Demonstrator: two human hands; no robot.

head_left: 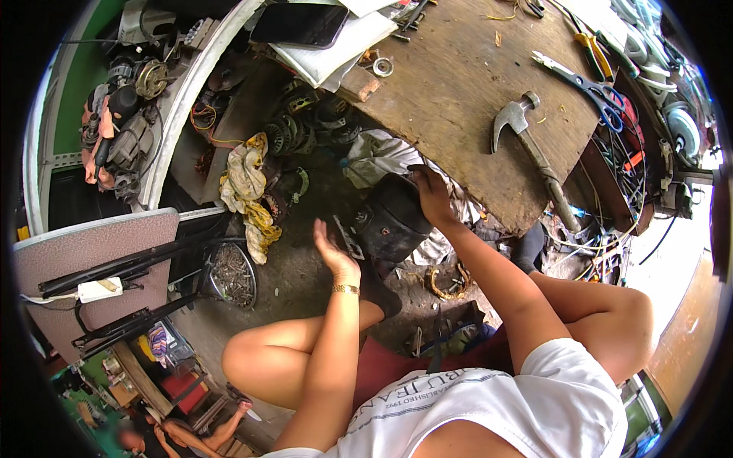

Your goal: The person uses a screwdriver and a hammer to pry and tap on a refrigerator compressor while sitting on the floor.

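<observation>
A black, rounded casing (391, 223), like a motor housing, stands on the floor between my legs, with a small metal plate at its left side. My right hand (435, 196) lies against its right side, fingers stretched out rather than wrapped round it. My left hand (333, 253) is raised to the left of the casing, open, palm turned toward it and apart from its body. Nothing shows in the left fingers. Crumpled whitish cloth (374, 156) lies behind the casing, and a rusty ring-shaped part (449, 282) sits on the ground nearer me.
A wooden bench top (450, 84) holds a claw hammer (527, 137), blue-handled scissors (584, 90), pliers (594, 55) and a phone (299, 26). At left are a stained yellow rag (248, 187), a bowl of screws (231, 275) and a leaning board (114, 237). Another person (172, 435) is at lower left.
</observation>
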